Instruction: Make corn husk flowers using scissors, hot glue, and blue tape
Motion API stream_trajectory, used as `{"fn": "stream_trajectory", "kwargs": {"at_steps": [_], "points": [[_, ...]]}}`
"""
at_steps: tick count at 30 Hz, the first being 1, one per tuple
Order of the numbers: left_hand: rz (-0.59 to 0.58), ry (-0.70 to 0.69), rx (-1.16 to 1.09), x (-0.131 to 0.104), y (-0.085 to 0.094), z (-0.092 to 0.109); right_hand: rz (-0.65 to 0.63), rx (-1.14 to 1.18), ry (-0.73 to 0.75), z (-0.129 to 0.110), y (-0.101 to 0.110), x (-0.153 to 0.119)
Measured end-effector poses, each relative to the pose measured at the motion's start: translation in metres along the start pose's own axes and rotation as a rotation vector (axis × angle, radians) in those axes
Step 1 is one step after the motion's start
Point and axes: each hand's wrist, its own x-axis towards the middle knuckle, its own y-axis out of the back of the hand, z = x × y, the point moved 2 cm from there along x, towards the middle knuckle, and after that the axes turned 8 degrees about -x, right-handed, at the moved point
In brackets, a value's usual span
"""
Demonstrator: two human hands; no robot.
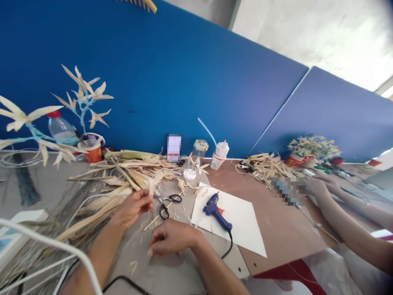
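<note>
Between thumb and fingers, my left hand [135, 208] holds a pale strip of dried husk [156, 182] upright. My right hand [173, 237] is curled low over the table, its fingertips pressed together; whatever they pinch is too small to name. Scissors [167, 200] with black handles lie just beyond my hands, their blades close to the husk strip. To the right, a blue glue gun [217, 211] rests on a white sheet [245, 221]. Dried husks [104, 205] are heaped to the left of and behind my left hand.
Husk flowers [82, 96] stand in a red cup at the left, near a plastic bottle [63, 127]. A phone [174, 148], a jar [200, 149] and a paper cup [217, 162] line the blue partition [184, 82]. Another person's hands [316, 188] work at the right. White wire crosses the lower left.
</note>
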Motion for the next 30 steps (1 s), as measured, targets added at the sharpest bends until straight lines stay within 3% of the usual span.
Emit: {"fn": "stream_trajectory", "kwargs": {"at_steps": [7,10,13,16,20,26,30], "points": [[0.0,-0.064,0.116,-0.008,-0.006,0.002,0.332,0.331,-0.108,-0.024,0.031,-0.028],[-0.018,-0.072,0.119,-0.011,-0.008,0.002,0.563,0.165,-0.194,-0.019,0.047,-0.06],[-0.058,-0.06,0.1,-0.01,-0.009,0.001,0.823,-0.191,-0.461,0.012,0.058,-0.097],[-0.06,-0.06,0.064,-0.008,-0.01,-0.003,0.84,-0.467,-0.784,0.049,0.056,-0.12],[-0.08,-0.039,0.069,-0.006,-0.011,-0.008,0.752,-0.631,-0.963,0.076,0.041,-0.125],[-0.086,-0.004,0.027,-0.004,-0.01,-0.008,0.708,-0.629,-0.95,0.084,0.038,-0.118],[-0.074,-0.017,0.006,-0.006,-0.011,-0.008,0.827,-0.508,-0.864,0.089,0.043,-0.128]]}}
